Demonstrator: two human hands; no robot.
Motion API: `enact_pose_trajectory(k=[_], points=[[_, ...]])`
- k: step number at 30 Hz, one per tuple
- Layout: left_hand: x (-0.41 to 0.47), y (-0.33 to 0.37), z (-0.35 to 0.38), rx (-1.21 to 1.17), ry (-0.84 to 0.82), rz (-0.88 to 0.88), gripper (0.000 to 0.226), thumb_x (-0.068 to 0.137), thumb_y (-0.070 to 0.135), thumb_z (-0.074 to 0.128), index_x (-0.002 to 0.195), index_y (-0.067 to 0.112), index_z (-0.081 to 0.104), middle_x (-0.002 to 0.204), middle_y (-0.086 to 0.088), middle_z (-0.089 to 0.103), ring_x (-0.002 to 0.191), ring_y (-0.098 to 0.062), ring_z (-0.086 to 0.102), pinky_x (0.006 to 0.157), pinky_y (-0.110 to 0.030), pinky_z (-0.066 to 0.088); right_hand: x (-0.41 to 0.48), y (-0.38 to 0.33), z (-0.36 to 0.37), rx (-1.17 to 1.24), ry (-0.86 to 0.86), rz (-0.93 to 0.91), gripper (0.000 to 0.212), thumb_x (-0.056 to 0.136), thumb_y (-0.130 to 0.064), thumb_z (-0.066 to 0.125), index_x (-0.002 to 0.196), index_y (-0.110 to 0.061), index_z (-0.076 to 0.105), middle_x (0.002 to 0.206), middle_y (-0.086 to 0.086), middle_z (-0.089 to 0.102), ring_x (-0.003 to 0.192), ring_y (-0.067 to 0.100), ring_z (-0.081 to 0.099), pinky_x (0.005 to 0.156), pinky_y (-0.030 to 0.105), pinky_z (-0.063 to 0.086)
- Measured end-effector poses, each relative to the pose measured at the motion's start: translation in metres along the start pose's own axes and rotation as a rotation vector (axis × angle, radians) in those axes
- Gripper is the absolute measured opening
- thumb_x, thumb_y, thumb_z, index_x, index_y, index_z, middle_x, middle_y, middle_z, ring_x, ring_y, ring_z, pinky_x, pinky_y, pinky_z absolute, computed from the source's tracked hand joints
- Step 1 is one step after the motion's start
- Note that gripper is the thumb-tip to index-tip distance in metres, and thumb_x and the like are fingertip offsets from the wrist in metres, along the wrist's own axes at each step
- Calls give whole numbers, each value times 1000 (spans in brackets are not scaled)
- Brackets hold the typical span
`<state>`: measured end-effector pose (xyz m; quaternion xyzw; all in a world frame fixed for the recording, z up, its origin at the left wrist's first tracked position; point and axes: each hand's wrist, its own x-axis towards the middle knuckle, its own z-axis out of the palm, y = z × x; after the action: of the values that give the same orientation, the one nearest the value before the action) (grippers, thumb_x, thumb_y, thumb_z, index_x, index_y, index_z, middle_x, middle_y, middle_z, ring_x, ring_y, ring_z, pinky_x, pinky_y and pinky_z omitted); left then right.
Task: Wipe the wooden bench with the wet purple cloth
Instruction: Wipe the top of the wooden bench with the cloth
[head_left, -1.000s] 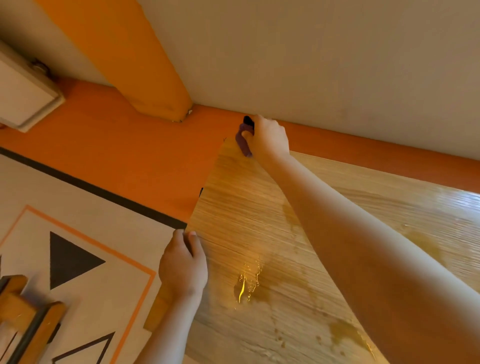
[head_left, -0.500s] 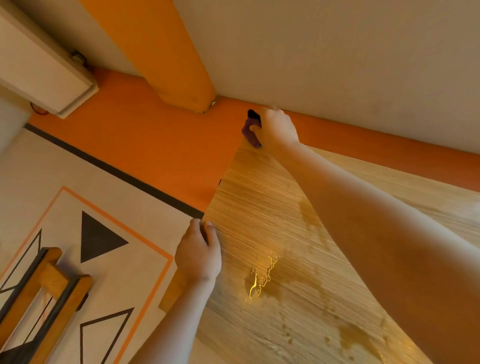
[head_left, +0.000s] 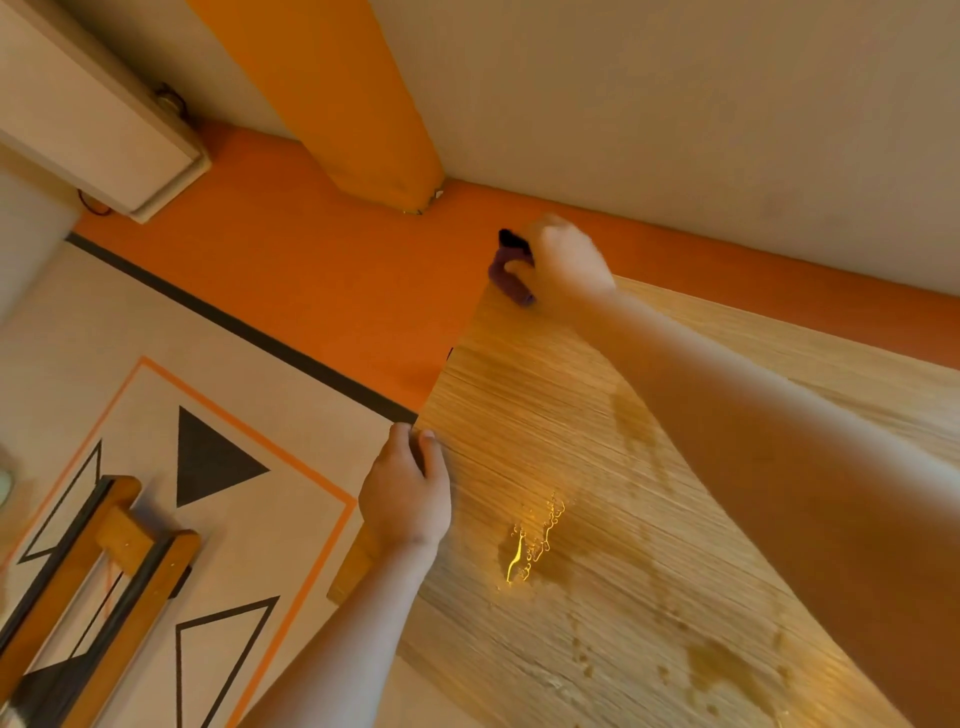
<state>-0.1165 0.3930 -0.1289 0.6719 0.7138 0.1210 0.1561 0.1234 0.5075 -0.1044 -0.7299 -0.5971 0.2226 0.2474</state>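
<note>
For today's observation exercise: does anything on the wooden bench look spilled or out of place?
Yes. A glistening puddle sits on the wooden bench near the left hand, with damp blotches around it. The right hand presses the purple cloth at the far corner, away from the puddle.

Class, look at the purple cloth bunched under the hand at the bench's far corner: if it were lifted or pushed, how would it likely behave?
The purple cloth looks crumpled under the right hand, so it would probably droop limply when lifted. Wet patches on the wooden bench suggest it is damp, likely heavier and clingier than dry. Pushed, it should slide, not roll.
</note>
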Motion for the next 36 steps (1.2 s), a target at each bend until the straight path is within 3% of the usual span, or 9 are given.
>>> enact_pose_trajectory(k=[5,8,12,15,18,22,25,31,36], points=[[0,-3,-1,-6,-5,2,23,100,35,38,87,22,51,64,6,55,53,-7,50,44,-21,29,-4,-6,6,0,97,63,25,93,-19,53,115,-8,58,116,9,53,100,24,55,77,34,47],[0,-3,-1,-9,-13,8,24,99,38,37,90,22,52,67,7,57,54,-7,51,44,-20,32,-32,-36,35,71,-18,-50,22,94,-20,50,113,-11,58,112,5,53,87,17,55,66,28,46],[1,-2,-1,-5,-17,7,25,99,40,36,92,23,53,68,8,57,54,-5,51,44,-18,31,-46,-54,53,60,-79,-148,20,94,-19,50,108,-9,58,110,6,53,92,25,58,68,33,50],[1,0,-1,0,-16,5,24,99,38,36,90,22,52,64,6,56,51,-6,49,43,-18,28,-29,-29,36,84,22,-59,26,95,-21,50,117,-11,56,116,7,53,96,22,57,71,30,48],[1,1,-3,19,-13,1,25,99,37,34,88,22,51,60,5,53,48,-6,46,42,-19,23,-13,4,10,111,183,70,19,92,-20,53,108,-13,61,112,6,55,97,23,56,69,30,41],[1,1,-2,13,-10,-6,24,99,35,36,88,20,52,59,5,53,47,-6,45,41,-20,22,-16,25,-1,165,301,190,20,91,-21,55,108,-14,62,113,6,58,99,24,57,76,36,51],[1,1,-3,13,-9,-2,24,99,34,35,87,20,51,59,6,52,47,-6,44,42,-21,22,-16,22,1,171,350,290,21,91,-20,54,110,-15,62,114,4,57,98,21,55,73,33,47],[3,-3,-2,34,-31,3,24,99,36,33,89,21,50,63,5,54,49,-5,46,42,-20,23,9,-19,19,163,272,188,12,88,-11,54,96,-10,64,109,4,60,100,21,56,76,40,52],[3,-4,-3,34,-47,20,24,99,34,34,88,19,49,63,3,54,50,-6,45,43,-22,23,-4,-23,13,87,240,165,18,91,-17,53,103,-5,59,112,10,57,102,25,53,74,38,49]])
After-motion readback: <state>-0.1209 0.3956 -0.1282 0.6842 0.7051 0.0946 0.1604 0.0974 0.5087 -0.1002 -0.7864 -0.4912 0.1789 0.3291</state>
